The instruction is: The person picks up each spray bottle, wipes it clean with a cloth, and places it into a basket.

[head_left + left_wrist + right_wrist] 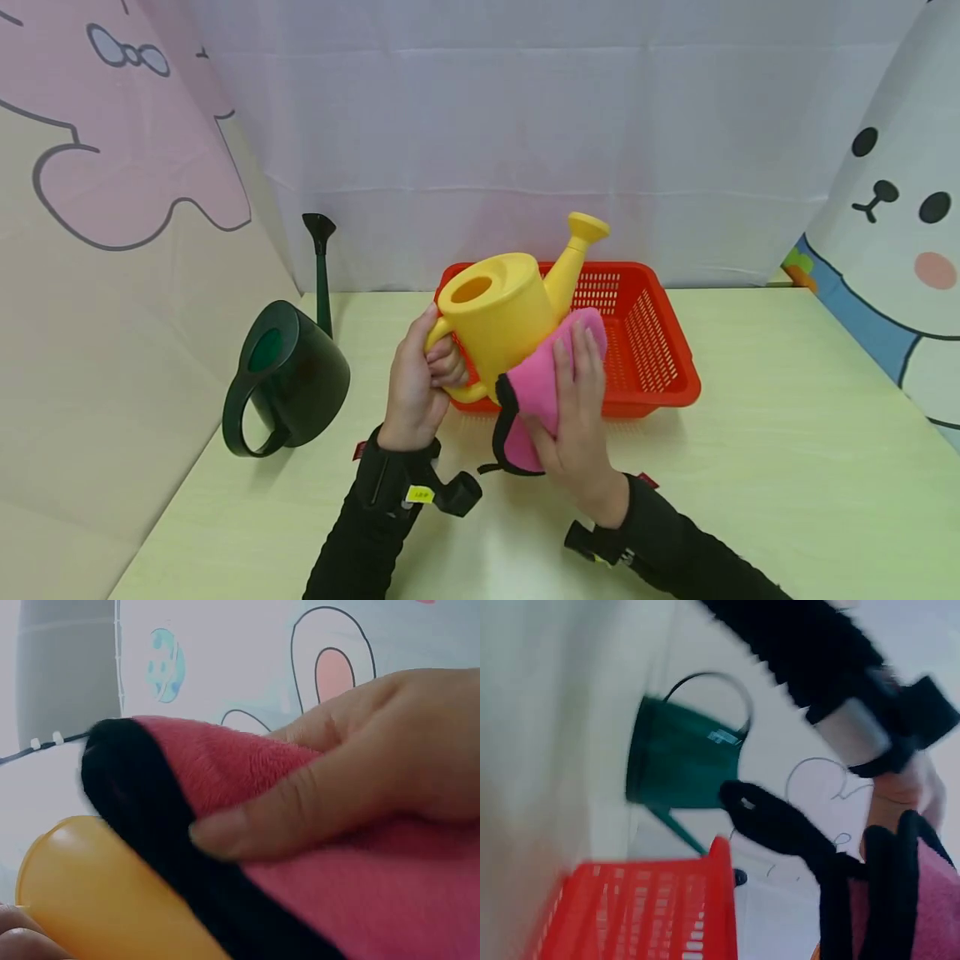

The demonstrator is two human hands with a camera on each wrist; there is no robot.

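Note:
My left hand (420,383) grips the handle of a yellow watering can (502,308), tilted with its spout up to the right. With fingers straight, my right hand (581,417) presses a pink cloth (536,383) with black edging against the can's lower side. In the left wrist view, the right thumb (262,825) lies across the cloth near its black border (142,787). A black loop of the edging hangs free in the right wrist view. The cloth hides part of the yellow can's wall and the spout's base.
A red plastic basket (648,333) stands behind the yellow can, against the white backdrop (480,150). To the left is a dark green watering can (300,383), its spout pointing up and back. Patterned curtains (150,167) border the pale table (780,450) on both sides.

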